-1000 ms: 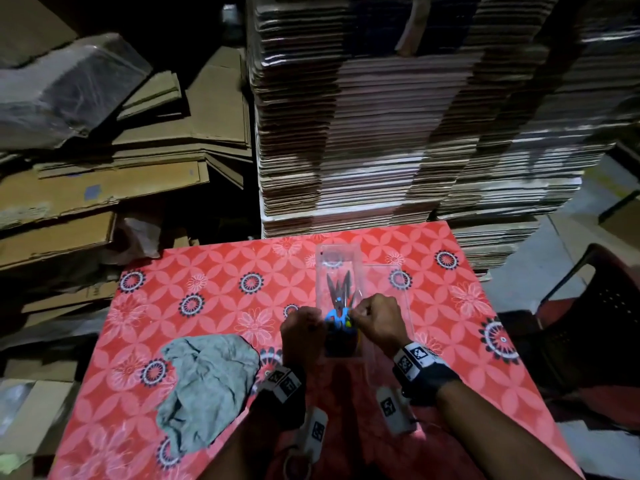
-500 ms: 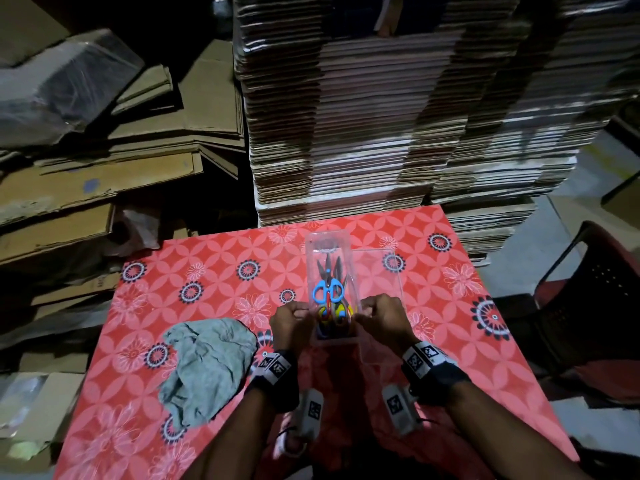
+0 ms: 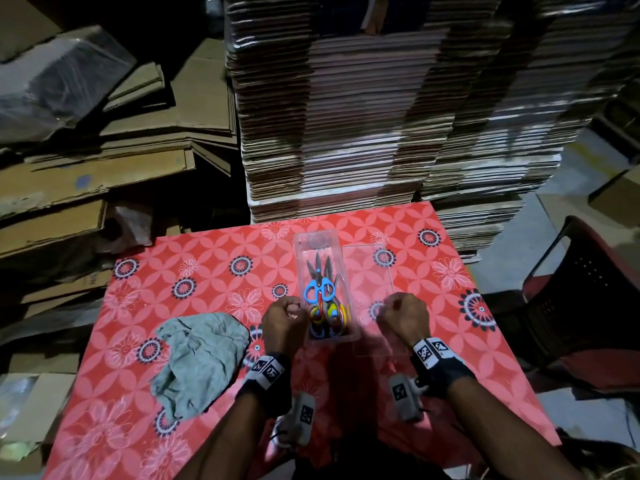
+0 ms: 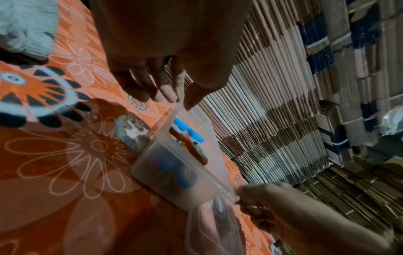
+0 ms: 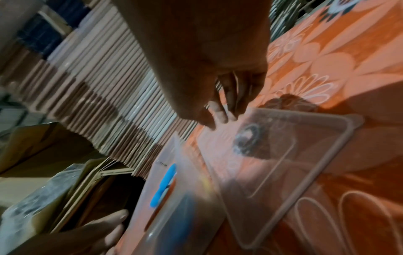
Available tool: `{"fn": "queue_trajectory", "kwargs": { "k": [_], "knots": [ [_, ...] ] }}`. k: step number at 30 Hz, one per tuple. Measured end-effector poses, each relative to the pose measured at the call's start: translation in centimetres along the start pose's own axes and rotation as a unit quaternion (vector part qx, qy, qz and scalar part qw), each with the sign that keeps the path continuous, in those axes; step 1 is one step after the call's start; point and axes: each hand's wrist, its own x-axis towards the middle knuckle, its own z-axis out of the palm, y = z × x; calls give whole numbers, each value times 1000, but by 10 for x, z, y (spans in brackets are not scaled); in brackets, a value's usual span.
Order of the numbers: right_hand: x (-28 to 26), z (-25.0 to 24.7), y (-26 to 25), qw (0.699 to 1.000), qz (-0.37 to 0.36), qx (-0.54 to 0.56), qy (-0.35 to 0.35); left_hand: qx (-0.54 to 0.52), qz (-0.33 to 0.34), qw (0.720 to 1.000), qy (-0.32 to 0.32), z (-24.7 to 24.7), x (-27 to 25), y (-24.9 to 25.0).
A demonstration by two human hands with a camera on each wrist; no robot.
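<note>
Scissor box (image 3: 313, 242) perhaps touching left fingers (image 4: 166, 92)

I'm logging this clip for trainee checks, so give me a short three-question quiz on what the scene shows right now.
1. True or false: the clear lid sits closed on the clear plastic box.
2. What colour are the handles of the topmost scissors in the box? A blue, B green, C black.
3. What lies on the red floral tablecloth on the left hand's side of the box?

Key:
1. False. The lid lies flat on the tablecloth beside the box, with the right hand on it.
2. A.
3. A crumpled grey cloth.
</note>
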Motion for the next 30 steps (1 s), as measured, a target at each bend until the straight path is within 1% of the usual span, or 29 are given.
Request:
{"fn": "queue_trajectory", "kwargs": {
  "k": [3, 5, 11, 16, 18, 20, 22, 24, 25, 26, 28, 30],
  "knots": [
    [2, 0, 18, 999, 30, -45, 2, 14, -7, 1000, -24, 4, 1, -1],
    [1, 2, 22, 998, 41, -51, -5, 19, -12, 999, -35, 8, 3, 0],
    [2, -1, 21, 997, 73, -19, -5, 2, -10, 999, -49, 15, -1, 23],
    [14, -9, 26, 995, 91, 33, -27, -10, 22, 998, -61, 21, -2, 29],
    [18, -12, 25, 993, 97, 64, -36, -19, 29, 998, -54, 25, -2, 37],
    [17, -18, 17, 991, 80, 99, -30, -34, 13, 998, -56, 32, 0, 40],
    [14, -26, 4, 989, 49, 139, -4, -53, -5, 994, -93, 38, -1, 49],
    [8, -36, -13, 985, 13, 174, 13, -43, -13, 991, -125, 45, 0, 56],
    [5, -39, -22, 984, -6, 179, 18, -55, -24, 988, -146, 46, -2, 64],
    [2, -42, -32, 983, -25, 179, 23, -98, -38, 981, -166, 49, -1, 67],
    [-5, -45, -49, 983, -60, 170, 29, -182, -77, 957, -214, 52, -3, 79],
    [-14, -46, -66, 980, -90, 174, 26, -225, -102, 937, -247, 54, -1, 90]
  ]
}}
